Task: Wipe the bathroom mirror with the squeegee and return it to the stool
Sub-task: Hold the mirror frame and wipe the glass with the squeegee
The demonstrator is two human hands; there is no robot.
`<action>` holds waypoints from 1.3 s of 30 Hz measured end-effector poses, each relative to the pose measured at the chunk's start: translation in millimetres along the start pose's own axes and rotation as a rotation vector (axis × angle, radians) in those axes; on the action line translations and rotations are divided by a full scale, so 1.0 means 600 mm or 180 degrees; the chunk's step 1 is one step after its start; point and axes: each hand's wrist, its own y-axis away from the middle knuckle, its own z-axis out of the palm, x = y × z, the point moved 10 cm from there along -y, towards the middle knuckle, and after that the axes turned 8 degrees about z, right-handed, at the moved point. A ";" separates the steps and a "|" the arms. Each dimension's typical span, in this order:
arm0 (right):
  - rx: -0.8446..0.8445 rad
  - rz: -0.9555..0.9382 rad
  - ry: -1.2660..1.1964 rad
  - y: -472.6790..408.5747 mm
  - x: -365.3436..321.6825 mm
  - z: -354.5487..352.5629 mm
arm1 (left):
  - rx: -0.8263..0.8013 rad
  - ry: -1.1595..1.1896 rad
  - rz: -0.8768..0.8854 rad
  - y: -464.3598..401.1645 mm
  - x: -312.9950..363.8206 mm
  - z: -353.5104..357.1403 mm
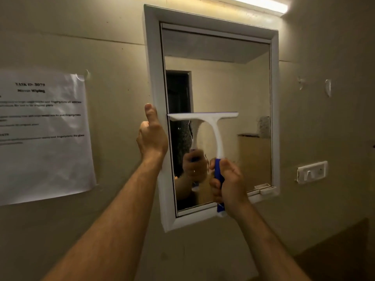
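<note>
A white-framed mirror (223,82) hangs on the beige wall ahead. A white squeegee (211,122) with a blue handle is held upright against the glass, its blade lying level across the left half of the mirror at mid height. My right hand (229,185) grips the blue handle near the mirror's lower edge. My left hand (152,136) holds the left side of the mirror frame, thumb pointing up along it. The stool is not in view.
A printed paper sheet (40,134) is taped to the wall left of the mirror. A white switch plate (312,172) sits on the wall to the right. A tube light (261,4) glows above the mirror. A dark surface (334,250) lies at lower right.
</note>
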 end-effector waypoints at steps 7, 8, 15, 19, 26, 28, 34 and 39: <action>-0.0121 0.0126 0.0016 -0.017 -0.066 0.009 | 0.0064 -0.0042 0.0158 0.010 0.011 -0.003; -0.0107 0.0168 0.0042 -0.010 -0.053 0.005 | 0.0072 -0.0023 0.0147 0.009 0.009 -0.004; 0.0002 0.0468 -0.0055 0.053 0.049 -0.019 | -0.0124 0.0330 0.0332 0.010 0.016 0.010; 0.0006 0.0323 0.0092 0.032 -0.011 -0.012 | -0.0126 0.0339 0.0388 0.008 0.017 0.007; 0.0026 0.0350 0.0131 0.018 -0.033 -0.005 | -0.0168 0.0252 0.0290 0.004 0.006 0.011; 0.0027 0.0462 0.0030 0.040 0.015 -0.010 | -0.0142 0.0213 0.0275 0.005 0.005 0.008; 0.0097 0.0486 -0.0060 0.078 0.072 -0.018 | -0.0117 0.0244 0.0249 0.003 0.004 0.007; 0.0041 0.0373 0.0093 0.034 0.000 -0.017 | -0.0098 0.0292 0.0359 0.011 0.017 0.002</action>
